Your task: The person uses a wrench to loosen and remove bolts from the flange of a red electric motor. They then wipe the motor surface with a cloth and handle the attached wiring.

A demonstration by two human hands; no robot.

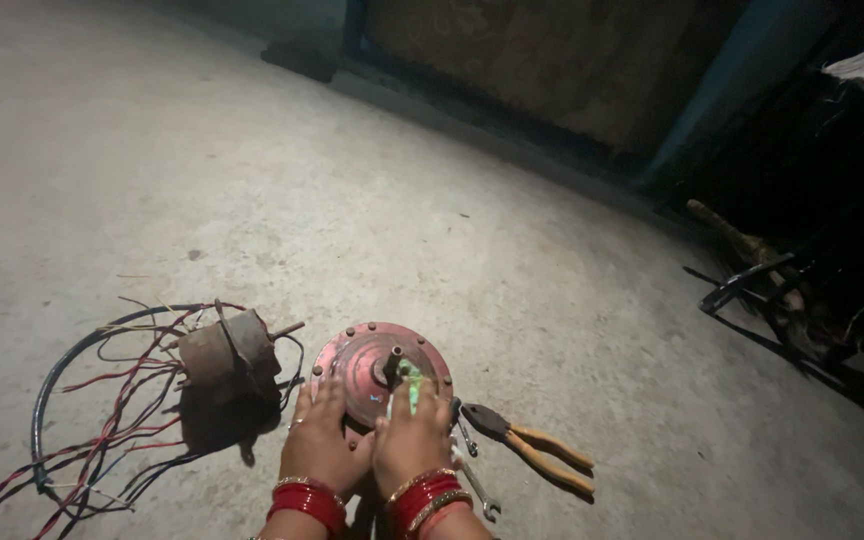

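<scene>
Head view: a round reddish motor cover (372, 362) lies on the concrete floor (452, 200) at 6 o'clock in the frame. The left hand (320, 432) rests flat on its near rim, fingers spread and gripping nothing. The right hand (410, 435) is closed around a green-handled tool (409, 385) set at the central shaft (393, 358); its tip is hidden. At 9 o'clock of the cover sit a small motor (227, 352) and tangled wires (102, 420). At 3 o'clock lie pliers (532, 445) and a wrench (475, 485), partly covered by the wrist. The right background is too dark to read.
</scene>
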